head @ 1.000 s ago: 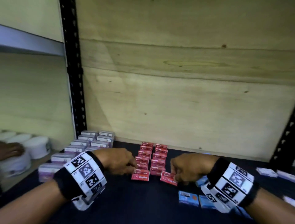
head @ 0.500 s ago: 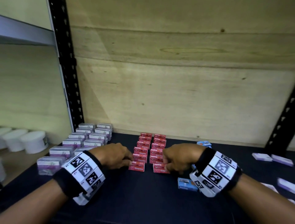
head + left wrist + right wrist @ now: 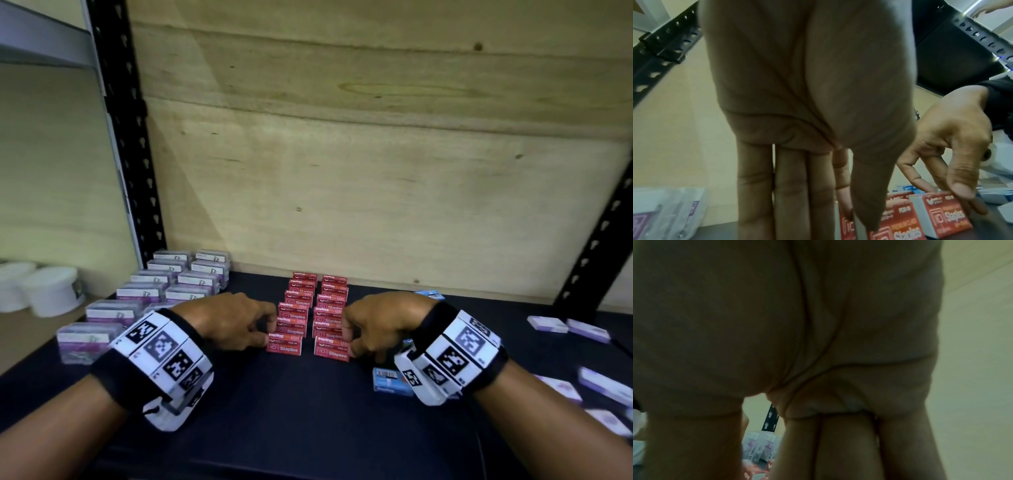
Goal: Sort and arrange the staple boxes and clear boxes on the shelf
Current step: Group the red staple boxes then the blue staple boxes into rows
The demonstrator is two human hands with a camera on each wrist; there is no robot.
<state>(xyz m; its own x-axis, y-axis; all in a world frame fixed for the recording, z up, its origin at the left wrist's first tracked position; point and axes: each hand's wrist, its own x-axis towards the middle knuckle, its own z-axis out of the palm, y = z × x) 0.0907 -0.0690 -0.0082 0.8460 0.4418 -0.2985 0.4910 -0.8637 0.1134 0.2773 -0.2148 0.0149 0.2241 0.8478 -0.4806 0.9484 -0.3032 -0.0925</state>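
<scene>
Two columns of red staple boxes (image 3: pixel 313 308) run front to back mid-shelf. My left hand (image 3: pixel 269 329) touches the left side of the left column's front boxes (image 3: pixel 284 347), fingers (image 3: pixel 789 203) straight and pointing down. My right hand (image 3: pixel 349 339) pinches the front box (image 3: pixel 331 353) of the right column; the left wrist view shows its thumb and fingers (image 3: pixel 960 186) on that box (image 3: pixel 947 216). Clear boxes (image 3: pixel 150 294) with purple labels stand in two rows at the left. The right wrist view is mostly palm and fingers (image 3: pixel 849 443).
Blue boxes (image 3: pixel 388 378) lie under my right wrist, one more (image 3: pixel 430 294) behind it. Pale purple boxes (image 3: pixel 548 323) are scattered at the right. White tubs (image 3: pixel 51 291) sit beyond the black upright (image 3: pixel 133 171). The plywood back wall (image 3: pixel 376 171) closes the dark shelf (image 3: pixel 308 418).
Both front red boxes have been slid back and squared up against their columns. The right one, angled before, now sits straight. Both hands stay at the columns' outer sides.
</scene>
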